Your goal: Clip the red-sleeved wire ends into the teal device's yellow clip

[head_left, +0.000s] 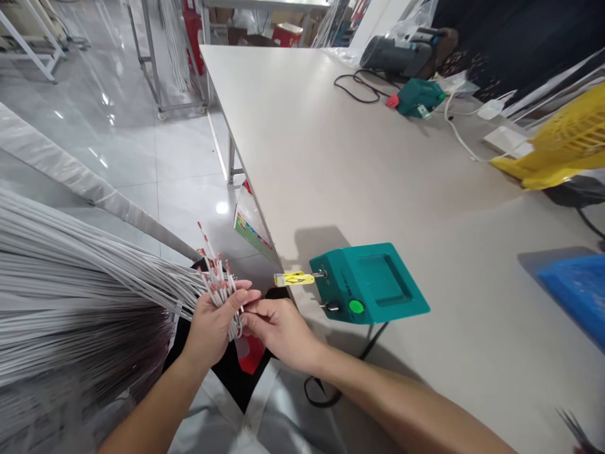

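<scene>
A bunch of white wires (221,282) with reddish-orange tips is gripped in my left hand (215,321), the tips pointing up and away from me. Fingers of my right hand (276,328) are pinched together at the right side of the bunch, close to my left fingertips; the wire ends there are mostly hidden. From the left, a thick bundle of long white wires (94,252) runs into the held bunch. Just right of my hands, on the table edge, stands a green box-shaped device (373,284) with a green button and a yellow clip (293,279) sticking out toward me.
The light table (425,189) stretches ahead and right. On it are a grey motor (394,57), a second green device (420,98), a yellow fan-like object (567,139) and a blue item (576,290). A plastic-wrapped rail (85,173) crosses at left. A cable hangs below the device.
</scene>
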The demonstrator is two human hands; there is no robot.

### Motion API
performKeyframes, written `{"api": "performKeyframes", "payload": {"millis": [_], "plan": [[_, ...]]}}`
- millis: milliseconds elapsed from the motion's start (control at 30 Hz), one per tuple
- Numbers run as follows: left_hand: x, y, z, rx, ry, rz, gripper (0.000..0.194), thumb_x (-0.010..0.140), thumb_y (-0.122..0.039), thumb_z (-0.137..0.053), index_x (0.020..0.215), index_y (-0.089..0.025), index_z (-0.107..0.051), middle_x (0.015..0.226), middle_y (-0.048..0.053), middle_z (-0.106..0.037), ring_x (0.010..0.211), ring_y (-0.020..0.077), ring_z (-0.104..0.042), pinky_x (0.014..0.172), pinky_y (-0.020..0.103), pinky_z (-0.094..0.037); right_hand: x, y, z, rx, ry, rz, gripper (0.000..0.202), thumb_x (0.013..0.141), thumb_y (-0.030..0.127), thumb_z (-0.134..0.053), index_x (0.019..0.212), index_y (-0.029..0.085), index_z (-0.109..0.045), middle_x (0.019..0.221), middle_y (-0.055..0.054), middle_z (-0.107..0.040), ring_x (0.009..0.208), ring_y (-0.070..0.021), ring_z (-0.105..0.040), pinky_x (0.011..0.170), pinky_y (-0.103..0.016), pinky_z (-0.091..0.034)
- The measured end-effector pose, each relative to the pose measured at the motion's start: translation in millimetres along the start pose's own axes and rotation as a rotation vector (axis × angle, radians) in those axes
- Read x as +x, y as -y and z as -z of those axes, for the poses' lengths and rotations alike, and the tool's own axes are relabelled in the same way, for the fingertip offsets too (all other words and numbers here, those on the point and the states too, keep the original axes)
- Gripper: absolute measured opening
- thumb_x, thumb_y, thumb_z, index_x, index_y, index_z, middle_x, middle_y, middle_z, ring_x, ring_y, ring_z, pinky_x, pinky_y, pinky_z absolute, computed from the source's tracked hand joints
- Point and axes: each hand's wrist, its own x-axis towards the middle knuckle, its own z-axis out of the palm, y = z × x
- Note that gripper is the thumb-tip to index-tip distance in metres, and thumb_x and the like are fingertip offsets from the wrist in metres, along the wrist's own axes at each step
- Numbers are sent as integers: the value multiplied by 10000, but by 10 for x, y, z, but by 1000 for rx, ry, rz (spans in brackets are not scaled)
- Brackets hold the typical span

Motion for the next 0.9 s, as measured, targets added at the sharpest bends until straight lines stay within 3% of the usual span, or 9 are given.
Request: {"api": "performKeyframes", "payload": {"millis": [167, 267, 433, 500, 600, 700, 900], "plan": [[22, -95, 27, -27, -115, -58, 249, 646, -312, -736, 799, -125, -676, 684, 66, -716, 661, 172, -667, 573, 253, -532, 1, -25, 10, 69, -8, -22, 268, 820, 255, -466, 583, 143, -524, 549, 30, -500, 525, -75, -418, 509, -170, -339], [41, -117, 27, 5, -198, -179, 229, 671, -322, -713, 764, -115, -680, 709, 49, -701, 536, 89, -595, 453, 168, -455, -2, -33, 10, 3, 12, -22, 257, 836, 258, -460, 636, 141, -569, 593, 15, -563, 546, -81, -457, 521, -172, -344], [5, -81, 39, 126, -78, -222, 187, 697, -260, -691, 834, -134, -689, 726, 35, -689, 405, 16, -421, 387, 156, -341, -4, 0, 22, -173, 59, 43, 271, 850, 229, -450, 652, 143, -614, 571, 15, -574, 512, -77, -462, 509, -177, -345], [-24, -59, 52, 167, -81, -223, 163, 693, -251, -694, 807, -134, -689, 661, 24, -679, 381, 10, -381, 379, 157, -315, -27, 36, 42, -245, 57, 119, 261, 844, 194, -447, 657, 149, -623, 583, 6, -584, 530, -88, -489, 527, -189, -368], [-73, -30, 84, 197, -136, -231, 172, 663, -254, -718, 795, -148, -692, 584, -4, -652, 373, 14, -360, 361, 152, -283, -85, 91, 82, -232, -139, 295, 186, 841, 185, -453, 830, 160, -637, 758, -48, -636, 690, -132, -569, 639, -235, -440], [-133, -16, 97, 276, -128, -223, 159, 632, -251, -737, 747, -145, -705, 503, -24, -606, 377, 33, -381, 365, 160, -310, -134, 133, 108, -111, -306, 354, 187, 855, 191, -450, 943, 176, -614, 861, -68, -644, 786, -144, -595, 711, -263, -472], [-228, -61, 21, 445, -65, -192, 79, 565, -147, -755, 638, -149, -725, 538, 7, -648, 550, 127, -576, 551, 214, -473, -131, 189, 119, -63, -340, 308, 163, 823, 192, -514, 714, 162, -630, 682, -35, -633, 618, -112, -569, 583, -222, -456]]}}
